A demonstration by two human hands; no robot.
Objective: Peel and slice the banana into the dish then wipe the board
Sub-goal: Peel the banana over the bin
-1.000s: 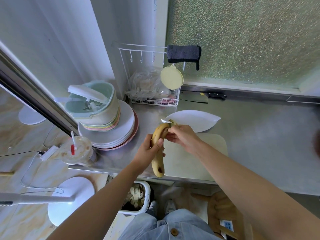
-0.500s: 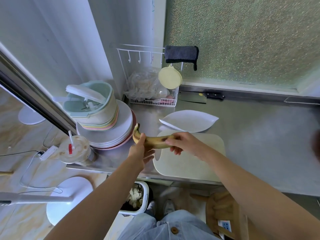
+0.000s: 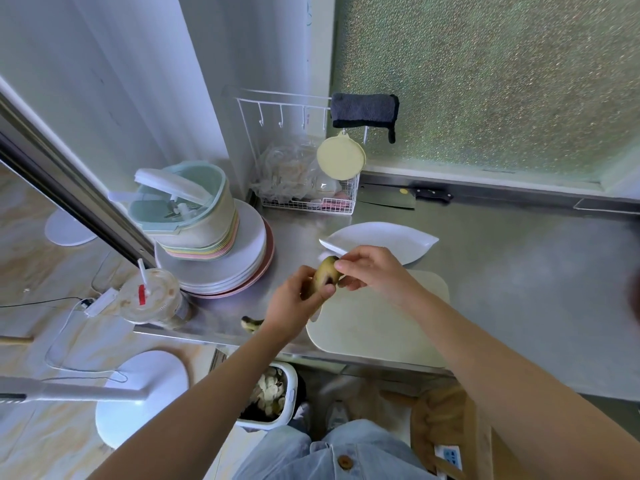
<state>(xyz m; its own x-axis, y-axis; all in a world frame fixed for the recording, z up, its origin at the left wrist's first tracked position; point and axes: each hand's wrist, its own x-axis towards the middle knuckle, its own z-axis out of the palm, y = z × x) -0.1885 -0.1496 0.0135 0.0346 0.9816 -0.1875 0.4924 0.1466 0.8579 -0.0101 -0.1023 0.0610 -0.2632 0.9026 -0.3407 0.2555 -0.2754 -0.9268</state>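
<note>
A yellow-green banana (image 3: 325, 274) with dark spots is unpeeled and gripped around its middle by my left hand (image 3: 294, 306), above the left edge of the pale cutting board (image 3: 381, 327). Its stem end pokes out below my left wrist. My right hand (image 3: 374, 271) pinches the banana's upper blunt tip with thumb and fingertips. The white leaf-shaped dish (image 3: 384, 237) lies just behind the board, with nothing in it. A dark grey cloth (image 3: 363, 110) hangs on the white wire rack (image 3: 277, 98) at the back.
A cleaver (image 3: 388, 199) lies at the back of the steel counter (image 3: 519, 271). Stacked plates and bowls (image 3: 214, 251) stand left, with a lidded drink cup (image 3: 152, 299) at the counter's corner. A bin (image 3: 270, 396) holding scraps sits on the floor below.
The banana has turned from lying crosswise to pointing its blunt tip up and away, stem end down by my left wrist. My right hand has shifted onto that tip.
</note>
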